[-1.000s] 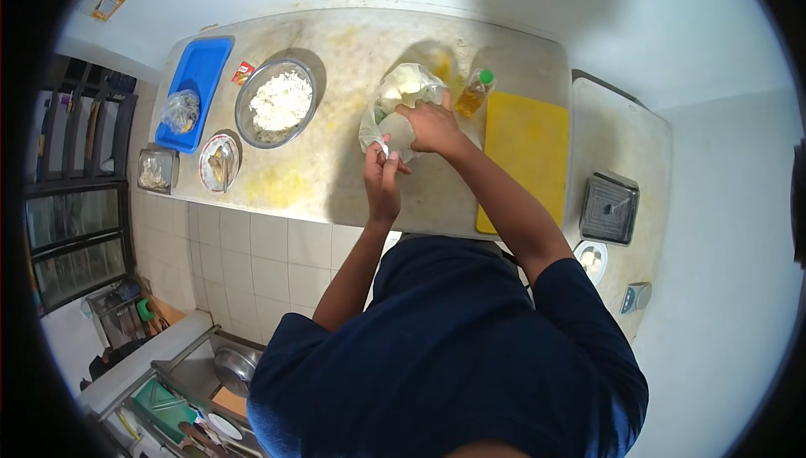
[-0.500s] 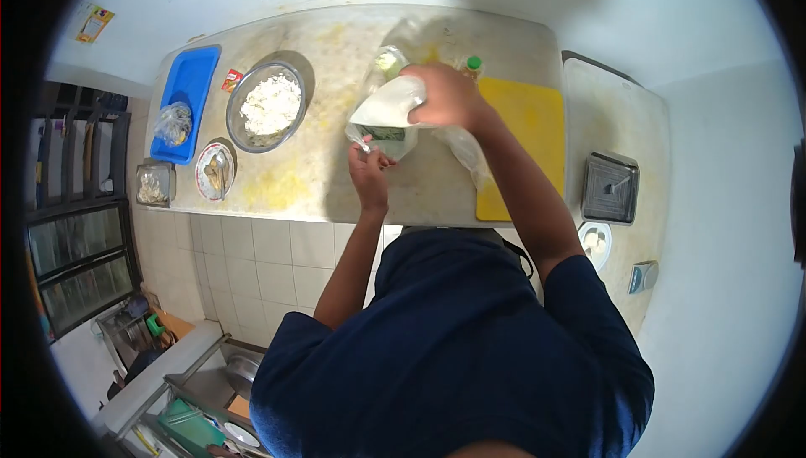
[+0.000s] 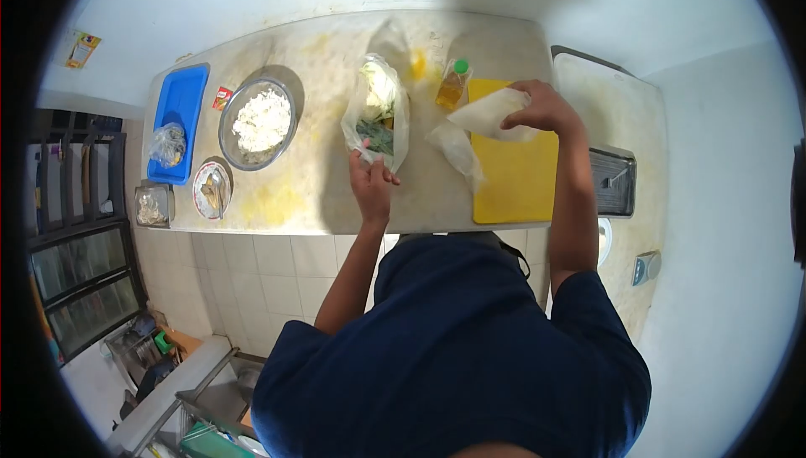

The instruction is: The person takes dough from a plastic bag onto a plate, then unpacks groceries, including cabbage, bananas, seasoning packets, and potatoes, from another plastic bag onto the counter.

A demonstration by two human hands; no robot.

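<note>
My left hand (image 3: 372,185) is closed on the near edge of a clear plastic bag (image 3: 401,135) lying on the table. Inside that bag I see dark green leaves (image 3: 377,137) and a pale cabbage-like vegetable (image 3: 378,88). To the right, my right hand (image 3: 544,109) grips a whitish plastic bag (image 3: 491,114) above the yellow cutting board (image 3: 512,181). What this bag contains, if anything, I cannot make out. Another crumpled clear bag (image 3: 457,154) lies at the board's left edge. A bottle of yellowish liquid with a green cap (image 3: 453,84) stands just behind.
On the left are a glass bowl of white shreds (image 3: 259,122), a blue tray (image 3: 189,88) with a tied bag, a small plate with a spoon (image 3: 211,189) and a square container (image 3: 153,206). A black tray (image 3: 613,183) and a scale (image 3: 646,268) sit right.
My right hand has moved right with the whitish bag, from above the vegetable bag to over the cutting board. The vegetables now show. My left hand stays at the bag's near edge.
</note>
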